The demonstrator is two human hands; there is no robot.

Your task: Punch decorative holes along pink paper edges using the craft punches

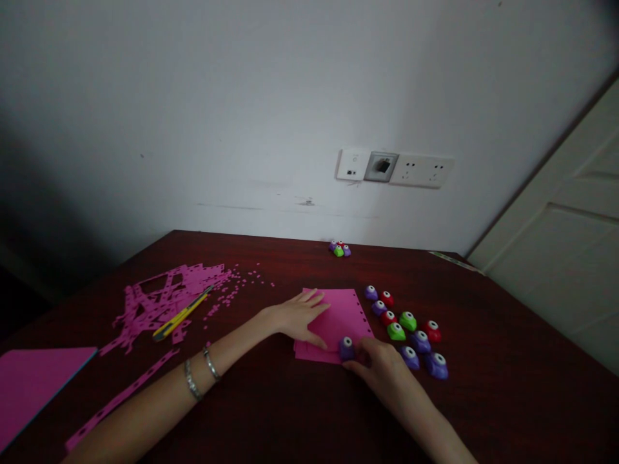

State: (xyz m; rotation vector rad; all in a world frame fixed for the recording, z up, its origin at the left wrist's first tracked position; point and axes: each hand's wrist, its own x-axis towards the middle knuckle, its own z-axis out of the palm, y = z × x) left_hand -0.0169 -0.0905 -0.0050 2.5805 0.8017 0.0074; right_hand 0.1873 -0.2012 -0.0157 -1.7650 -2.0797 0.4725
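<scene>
Presently: pink paper sheets [341,316], placed inward from the table's [271,412] far edge, with a purple craft punch [347,348] at their near edge, toward the right corner; apparent step, punch positioning, the next move calling for steady paper and an aligned punch. Left hand [300,317]: palm down on the sheets, fingers spread apart; right hand [380,367]: low, fingers bent against the punch, whether clamped cannot be told.

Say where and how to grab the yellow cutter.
Grip the yellow cutter mid-body, from above, fingers pinching across its long sides: it lies flat and slanted, slim and straight. Keep off the grey far end, likely the blade end, which points into the pink scraps.
</scene>
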